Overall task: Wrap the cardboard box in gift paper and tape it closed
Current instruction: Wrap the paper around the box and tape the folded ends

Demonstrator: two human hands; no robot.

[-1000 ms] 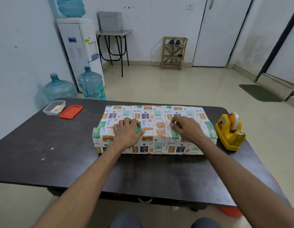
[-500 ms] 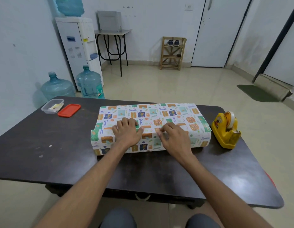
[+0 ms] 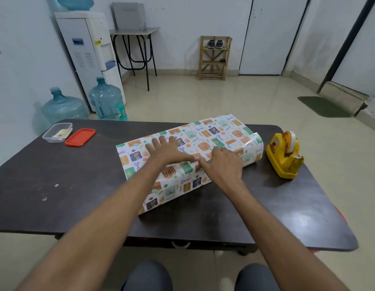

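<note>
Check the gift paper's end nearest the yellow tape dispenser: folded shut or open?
Open: the colourful patterned gift paper overhangs there as a loose, unfolded curl beside the yellow plastic tape dispenser.

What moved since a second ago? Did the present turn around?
Yes. The wrapped box turned on the table: its right end swung away from the person, so it now lies slanted. The right hand slid left along the top, close to the left hand, which lies flat on the paper as before. The tape dispenser, clear container and red lid stayed put.
</note>
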